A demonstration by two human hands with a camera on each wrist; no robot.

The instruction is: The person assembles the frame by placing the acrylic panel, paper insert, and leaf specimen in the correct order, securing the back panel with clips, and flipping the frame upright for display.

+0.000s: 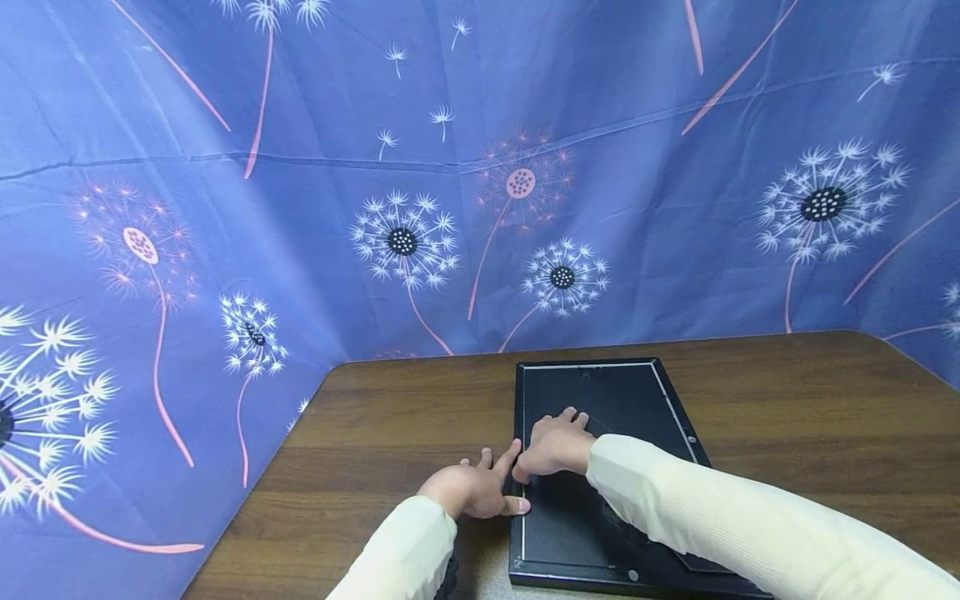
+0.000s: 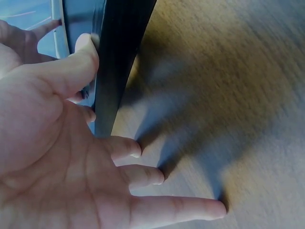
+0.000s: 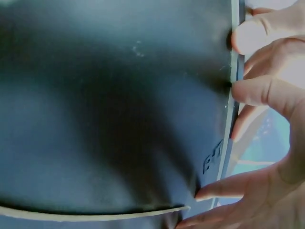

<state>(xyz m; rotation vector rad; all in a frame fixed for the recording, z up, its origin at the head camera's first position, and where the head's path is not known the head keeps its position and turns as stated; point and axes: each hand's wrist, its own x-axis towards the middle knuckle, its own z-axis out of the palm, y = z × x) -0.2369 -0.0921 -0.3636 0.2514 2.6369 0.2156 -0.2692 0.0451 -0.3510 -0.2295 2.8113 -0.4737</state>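
Observation:
A black picture frame (image 1: 558,533) lies back side up on the table, a pale line running just inside its border. My left hand (image 1: 476,490) is at the frame's left edge. Its thumb (image 2: 86,52) rests on the rim while the straight fingers reach down to the wood beside it. My right hand (image 1: 555,446) lies over the back panel near that same edge, fingers spread on the surface and thumb (image 3: 250,90) at the rim. Raised letters (image 3: 212,157) show on the panel close to the right fingers.
The brown wooden table (image 1: 375,425) extends on both sides of the frame. A blue cloth (image 1: 315,242) with dandelion prints hangs behind and to the left. Small round spots (image 1: 633,575) sit on the frame's border. The right sleeve (image 1: 735,517) covers the frame's lower right.

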